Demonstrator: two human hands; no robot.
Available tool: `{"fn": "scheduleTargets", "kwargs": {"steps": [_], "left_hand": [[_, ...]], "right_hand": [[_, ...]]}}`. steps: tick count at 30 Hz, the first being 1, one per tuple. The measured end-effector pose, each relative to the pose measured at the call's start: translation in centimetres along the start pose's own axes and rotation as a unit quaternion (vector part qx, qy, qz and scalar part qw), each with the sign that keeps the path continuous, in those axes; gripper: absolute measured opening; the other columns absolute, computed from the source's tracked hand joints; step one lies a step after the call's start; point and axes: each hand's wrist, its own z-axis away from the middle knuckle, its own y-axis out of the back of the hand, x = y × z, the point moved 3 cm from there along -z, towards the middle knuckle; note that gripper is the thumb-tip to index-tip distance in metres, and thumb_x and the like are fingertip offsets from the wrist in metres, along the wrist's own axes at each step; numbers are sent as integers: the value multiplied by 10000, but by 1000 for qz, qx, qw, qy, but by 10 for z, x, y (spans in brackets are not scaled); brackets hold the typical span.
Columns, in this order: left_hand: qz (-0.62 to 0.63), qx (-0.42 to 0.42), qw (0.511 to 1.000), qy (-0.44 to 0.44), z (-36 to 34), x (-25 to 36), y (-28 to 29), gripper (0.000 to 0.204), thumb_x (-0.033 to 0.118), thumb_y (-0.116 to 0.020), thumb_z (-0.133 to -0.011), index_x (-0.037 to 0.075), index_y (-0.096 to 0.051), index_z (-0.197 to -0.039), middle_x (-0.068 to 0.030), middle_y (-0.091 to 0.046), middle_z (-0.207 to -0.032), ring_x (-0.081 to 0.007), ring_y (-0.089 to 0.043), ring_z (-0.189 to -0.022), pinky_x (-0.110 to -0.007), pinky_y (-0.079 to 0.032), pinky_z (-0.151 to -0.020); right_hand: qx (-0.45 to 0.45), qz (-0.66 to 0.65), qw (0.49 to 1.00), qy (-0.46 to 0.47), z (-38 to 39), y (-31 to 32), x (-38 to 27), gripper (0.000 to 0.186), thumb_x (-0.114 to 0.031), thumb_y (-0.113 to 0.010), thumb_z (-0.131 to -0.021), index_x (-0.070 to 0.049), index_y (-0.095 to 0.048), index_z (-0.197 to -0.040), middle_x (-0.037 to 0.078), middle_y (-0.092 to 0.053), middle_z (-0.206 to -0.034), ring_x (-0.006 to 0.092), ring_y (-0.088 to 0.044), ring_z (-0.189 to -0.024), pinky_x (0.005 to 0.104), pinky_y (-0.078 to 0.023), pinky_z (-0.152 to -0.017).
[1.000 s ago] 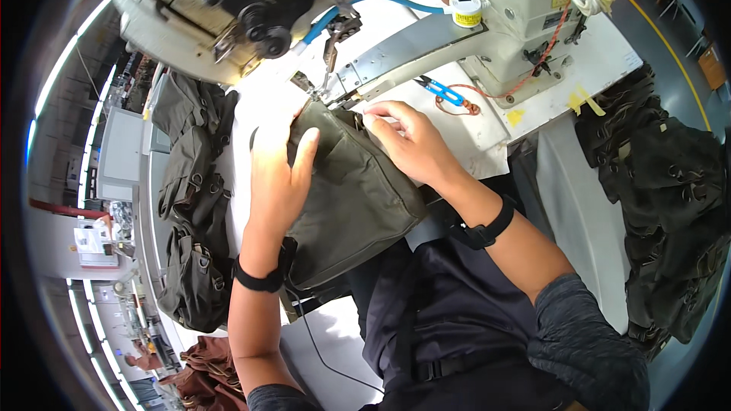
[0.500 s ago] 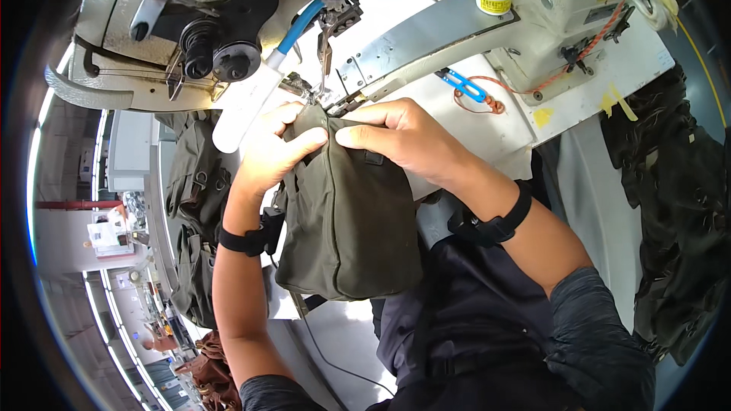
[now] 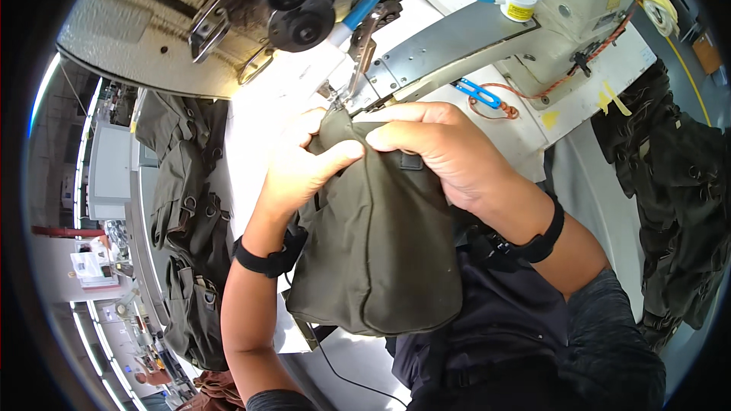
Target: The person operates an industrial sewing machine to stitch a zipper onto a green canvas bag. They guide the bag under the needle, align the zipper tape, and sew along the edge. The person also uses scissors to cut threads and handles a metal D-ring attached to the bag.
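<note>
An olive-green canvas bag (image 3: 396, 251) hangs from both my hands, its seam running down the middle toward me. My left hand (image 3: 308, 164) pinches the upper left edge of the cloth, thumb on top. Across the seam, my right hand (image 3: 442, 148) grips the upper right edge, thumb and forefinger pressed onto the fabric. The bag's top edge lies at the needle area (image 3: 339, 99) of a sewing machine (image 3: 152, 38). Whether the needle is in the cloth I cannot tell. A small dark tab (image 3: 411, 160) shows beside my right hand.
Blue thread snips (image 3: 478, 93) on an orange cord lie on the white table behind my right hand. A blue tube (image 3: 373, 0) crosses near the needle. More olive bags (image 3: 186, 183) are heaped at left, and others (image 3: 678, 183) hang at right.
The whole view has shifted, with the machine head looming larger at upper left. Both hands keep their hold on the bag, whose top edge stays by the needle area.
</note>
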Motion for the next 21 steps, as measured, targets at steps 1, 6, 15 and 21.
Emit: {"fn": "scheduleTargets", "kwargs": {"steps": [1,6,15,21], "left_hand": [[-67,-7,998,4,-2,-3,2,332,202,-903,-836,20,-743,-1063,-1,-689,-999,-102,-615,-919,-274,-502,-830],[1,-2,997,72,1,-3,3,435,242,-928,-828,23,-732,-1148,1,-690,-1076,-102,-627,-983,-283,-508,-894],[21,-41,995,84,-8,-2,4,433,302,-913,-845,32,-729,-1129,0,-702,-1020,-102,-601,-942,-285,-503,-871],[-53,-15,997,-51,-15,-5,12,410,331,-899,-845,10,-740,-1046,5,-685,-939,-86,-595,-857,-269,-497,-791]], "right_hand": [[-5,-8,1000,0,-1,4,1,332,-103,-709,-934,48,-734,-1229,75,-762,-1088,105,-683,-1003,261,-515,-939],[7,-14,1000,-20,-8,3,5,334,-101,-694,-940,52,-727,-1234,81,-764,-1087,121,-701,-963,269,-534,-915],[1,-56,998,-34,-9,2,3,275,-71,-679,-941,43,-733,-1186,75,-762,-1052,113,-706,-923,264,-547,-887],[-5,-80,997,-13,-12,-3,3,246,-82,-679,-965,43,-738,-1169,76,-761,-1044,118,-706,-916,267,-551,-880]]}}
